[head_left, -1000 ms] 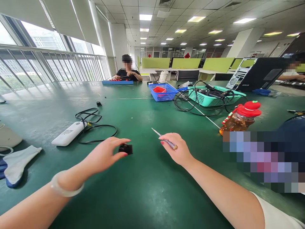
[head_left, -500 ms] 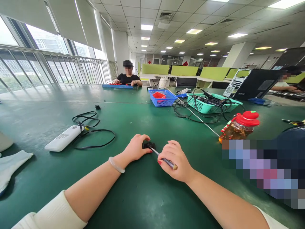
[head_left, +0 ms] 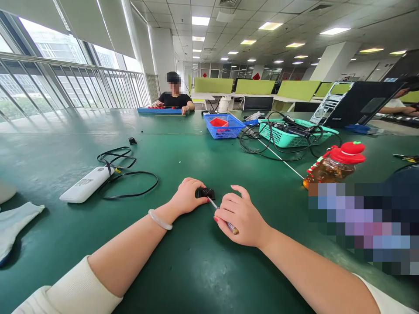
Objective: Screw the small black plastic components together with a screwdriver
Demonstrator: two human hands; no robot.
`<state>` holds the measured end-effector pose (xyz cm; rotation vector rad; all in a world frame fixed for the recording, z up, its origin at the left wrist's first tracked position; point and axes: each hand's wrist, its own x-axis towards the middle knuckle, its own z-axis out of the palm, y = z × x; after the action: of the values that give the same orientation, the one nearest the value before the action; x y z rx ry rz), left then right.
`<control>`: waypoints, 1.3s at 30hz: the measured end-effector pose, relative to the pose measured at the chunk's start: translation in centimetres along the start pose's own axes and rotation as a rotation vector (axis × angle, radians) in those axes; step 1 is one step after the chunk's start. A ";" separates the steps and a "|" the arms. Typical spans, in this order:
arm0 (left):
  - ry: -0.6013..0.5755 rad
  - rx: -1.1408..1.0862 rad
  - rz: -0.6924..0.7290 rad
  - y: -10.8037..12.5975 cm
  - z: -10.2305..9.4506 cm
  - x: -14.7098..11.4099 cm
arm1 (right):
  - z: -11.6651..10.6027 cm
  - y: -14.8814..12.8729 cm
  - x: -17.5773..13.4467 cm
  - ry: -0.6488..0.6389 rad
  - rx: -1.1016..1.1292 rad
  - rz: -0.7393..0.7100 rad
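A small black block-like part [head_left: 207, 192] with tiny holes or studs on top rests on the green table. My left hand [head_left: 188, 196] is closed on it, thumb at the near side and fingers at the far side. In my right hand [head_left: 240, 216] lies a slim screwdriver [head_left: 214, 203] with a metal shaft and a clear-looking handle. Its tip meets the near edge of the black part, close to my left thumb. The handle's end pokes out below my right fingers, and my right little finger sticks out. Fingers cover part of the black part.
A white power bank [head_left: 87, 185] with a looped black cable [head_left: 147, 174] lies at left. Beyond are a blue basket [head_left: 225, 131] and a green basket [head_left: 284, 138] of cables. At right stands a red-lidded jar [head_left: 334, 168]. A person [head_left: 175, 100] sits across the table [head_left: 163, 270].
The view has tipped down slightly. My right hand has shifted a little and the screwdriver stands at a steeper slant. The black part shows more, its top turned toward me.
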<state>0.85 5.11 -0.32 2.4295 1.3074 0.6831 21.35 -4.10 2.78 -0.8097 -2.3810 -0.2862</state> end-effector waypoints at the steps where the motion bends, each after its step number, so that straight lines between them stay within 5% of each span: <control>1: -0.001 0.000 -0.003 0.0 0.0 0.0 | 0.0 -0.1 0.0 -0.027 -0.024 -0.014; 7: -0.012 0.013 -0.007 -0.1 0.1 0.0 | 0.4 -0.3 -0.1 -0.172 -0.133 -0.062; 15: -0.027 0.066 -0.004 0.2 0.0 -0.1 | 0.5 0.0 -0.3 -0.002 -0.119 0.019; 32: -0.018 0.075 0.015 0.1 0.2 -0.2 | 1.2 1.1 -0.5 -0.018 -0.047 0.187; 39: -0.021 0.079 0.023 0.0 0.2 -0.2 | 0.2 0.1 -0.3 0.110 -0.008 0.032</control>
<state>0.88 4.92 -0.55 2.5109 1.3246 0.6209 21.49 -4.10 2.47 -0.8134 -2.2636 -0.3189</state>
